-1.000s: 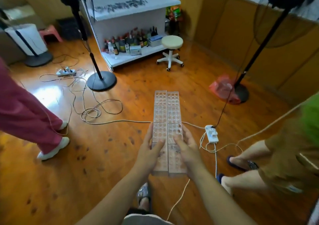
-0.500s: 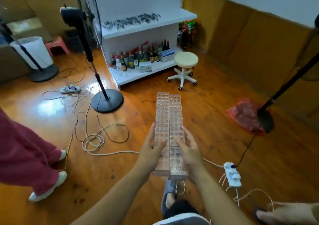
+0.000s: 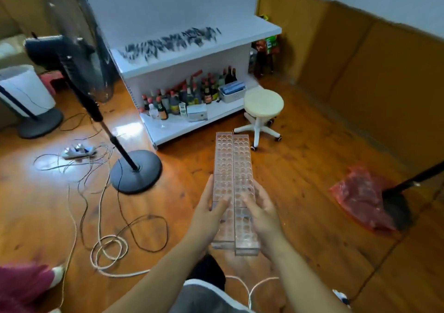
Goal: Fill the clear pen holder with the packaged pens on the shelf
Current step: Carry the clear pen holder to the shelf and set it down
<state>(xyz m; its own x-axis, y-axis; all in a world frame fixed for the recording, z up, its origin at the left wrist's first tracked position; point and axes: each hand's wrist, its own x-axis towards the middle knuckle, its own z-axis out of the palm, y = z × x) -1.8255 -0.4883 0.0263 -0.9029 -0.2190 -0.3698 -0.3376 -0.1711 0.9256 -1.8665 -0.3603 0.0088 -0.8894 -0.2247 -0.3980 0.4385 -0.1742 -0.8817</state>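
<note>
I carry the clear pen holder (image 3: 232, 163), two long transparent racks of round holes side by side, level in front of me. My left hand (image 3: 208, 213) grips its left side with the thumb on top. My right hand (image 3: 262, 213) grips its right side the same way. The holes look empty. Several dark packaged pens (image 3: 168, 43) lie scattered on the top board of the white shelf (image 3: 252, 30) ahead, well beyond the holder's far end.
A black standing fan (image 3: 135, 173) stands left of my path, with loose cables (image 3: 108, 247) and a power strip (image 3: 78, 151) on the wooden floor. A white stool (image 3: 263, 102) stands by the shelf's right end. Bottles (image 3: 187, 96) fill the lower shelf. A red bag (image 3: 362, 197) lies at right.
I have walked closer to the shelf with the holder held in both hands. The shelf, fan and stool appear larger; the person at right and the white power strip have left view.
</note>
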